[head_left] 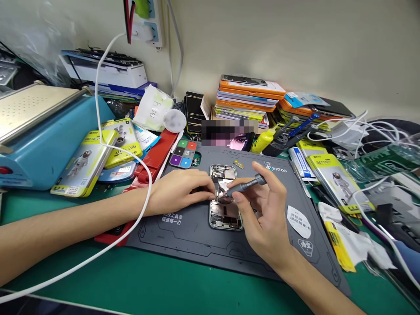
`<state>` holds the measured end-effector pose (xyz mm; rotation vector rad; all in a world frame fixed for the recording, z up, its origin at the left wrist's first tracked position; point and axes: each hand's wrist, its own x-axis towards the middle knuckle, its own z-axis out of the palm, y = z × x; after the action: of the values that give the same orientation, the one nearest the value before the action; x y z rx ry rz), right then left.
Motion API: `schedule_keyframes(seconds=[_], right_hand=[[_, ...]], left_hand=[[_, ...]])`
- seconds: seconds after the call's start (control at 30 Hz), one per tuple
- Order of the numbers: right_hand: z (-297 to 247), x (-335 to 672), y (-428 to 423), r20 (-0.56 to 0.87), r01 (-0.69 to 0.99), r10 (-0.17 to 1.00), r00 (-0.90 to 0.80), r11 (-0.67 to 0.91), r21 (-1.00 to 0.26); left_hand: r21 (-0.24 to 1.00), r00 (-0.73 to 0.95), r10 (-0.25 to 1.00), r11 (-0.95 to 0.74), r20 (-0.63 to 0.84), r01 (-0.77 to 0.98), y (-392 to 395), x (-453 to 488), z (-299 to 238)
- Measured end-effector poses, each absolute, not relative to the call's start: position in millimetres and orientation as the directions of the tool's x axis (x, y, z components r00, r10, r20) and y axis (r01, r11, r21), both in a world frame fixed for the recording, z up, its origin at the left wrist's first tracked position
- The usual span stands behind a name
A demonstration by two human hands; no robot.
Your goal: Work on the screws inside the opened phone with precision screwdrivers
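An opened smartphone [226,214] lies on a dark grey work mat with its inner boards and metal plates bare. My right hand [267,214] grips a grey pen-shaped screwdriver [244,187], its thumb and middle finger around the shaft and the index finger up near the rear end. The driver slants down to the left, its tip over the middle of the phone. My left hand [188,188] is closed at the phone's left edge, fingertips bunched close to the driver tip. Whatever the left fingers pinch is hidden.
A small yellowish part [239,164] and a coloured screw tray [183,153] lie on the mat [197,243]. A white cable [147,197] hangs across my left forearm. Battery packs [85,164], a blue machine [65,144], a tool holder [278,142] and stacked boxes [249,94] surround the mat.
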<state>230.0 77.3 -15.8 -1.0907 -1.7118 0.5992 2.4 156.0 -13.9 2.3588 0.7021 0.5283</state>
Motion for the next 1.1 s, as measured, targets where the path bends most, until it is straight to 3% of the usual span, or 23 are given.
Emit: schedule_keyframes(seconds=[0.37,0.67,1.1], right_hand=[[-17.6,230.8,75.8,0.393,0.349,0.911,-0.124,0.411,-0.842],[-17.8,230.6,76.1,0.415,0.361,0.897,-0.15,0.44,-0.822],[-15.2,233.0,74.7,0.423,0.292,0.892,-0.157,0.451,-0.843]], left_hand=[[0.651,0.729,0.675,-0.604,0.113,0.459,152.8,4.8,-10.7],[0.618,0.751,0.641,-0.657,0.157,0.431,153.4,5.2,-10.7],[0.708,0.734,0.674,-0.557,0.079,0.434,151.9,4.2,-7.0]])
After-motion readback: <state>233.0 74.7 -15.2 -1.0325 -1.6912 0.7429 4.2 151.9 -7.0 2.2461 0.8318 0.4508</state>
